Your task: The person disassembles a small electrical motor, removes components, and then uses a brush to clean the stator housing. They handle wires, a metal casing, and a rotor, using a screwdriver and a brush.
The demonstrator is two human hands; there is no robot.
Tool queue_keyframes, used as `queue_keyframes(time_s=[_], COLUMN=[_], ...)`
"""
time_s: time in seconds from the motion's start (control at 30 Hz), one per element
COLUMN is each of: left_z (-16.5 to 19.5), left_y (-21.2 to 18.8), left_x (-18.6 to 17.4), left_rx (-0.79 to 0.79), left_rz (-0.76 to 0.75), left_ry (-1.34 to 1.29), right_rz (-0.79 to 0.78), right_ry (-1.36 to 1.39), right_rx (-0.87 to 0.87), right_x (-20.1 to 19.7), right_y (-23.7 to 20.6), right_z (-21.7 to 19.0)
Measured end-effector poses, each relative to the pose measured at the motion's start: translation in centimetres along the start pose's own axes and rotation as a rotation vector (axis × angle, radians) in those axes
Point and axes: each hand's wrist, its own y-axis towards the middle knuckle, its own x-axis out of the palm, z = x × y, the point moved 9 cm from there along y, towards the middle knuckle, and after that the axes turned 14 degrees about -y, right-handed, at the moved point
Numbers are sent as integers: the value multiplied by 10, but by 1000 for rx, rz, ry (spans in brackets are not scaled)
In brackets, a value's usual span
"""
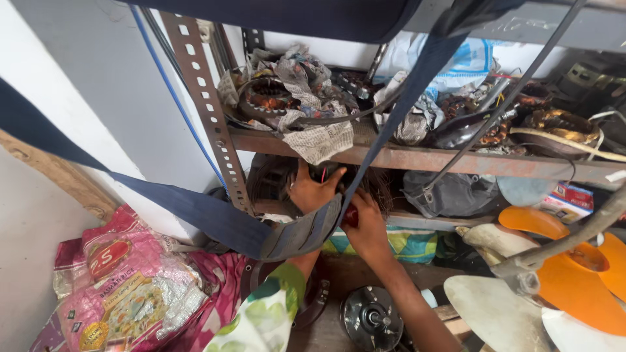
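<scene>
Rusty metal shelf (456,160), crumpled newspaper (319,137), glossy orange plastic fan blade (574,280).

dark strap (306,231) hiding both hands' fingers, orange fan blades (580,274) cut off right

Tight reach under the rusty shelf

My left hand (313,190) and right hand (366,228) squeeze beneath the shelf rail (417,158); a dark strap (391,111) crosses in front, coiled windings (274,179) crowd left, a grey bag (450,193) blocks right.

Repair workshop: shelved motor windings (267,98), fan blades (574,274).
</scene>
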Motion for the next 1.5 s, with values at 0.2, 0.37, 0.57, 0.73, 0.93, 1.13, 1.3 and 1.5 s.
queue_keyframes(time_s=[0.2, 0.37, 0.57, 0.73, 0.93, 1.13, 1.3, 1.5], left_z=[-23, -25, -19, -8, -39, -26, 14, 80], left_y=[25, 27, 21, -17, -29, -30, -90, -270], left_x=[20, 27, 15, -8, -7, -10, -66, -149], left_rx=[29, 101, 298, 522, 221, 339, 319, 117], left_rz=[-28, -83, -178, -429, -771, -733, -641, -456], left_ry=[141, 189, 261, 384, 516, 541, 48, -193], right_rz=[-352, -353, -401, -183, 54, 70, 118, 56], right_ry=[106, 64, 254, 392, 480, 419, 585, 462], right_rx=[-50, -55, 279, 448, 526, 640, 677, 691], right_x=[30, 10, -51, -106, -117, -137, -171, -246], right_y=[-3, -21, -64, -103, -158, -208, -224, -264], right_z=[6, 3, 13, 15, -3, -27, -14, 25])
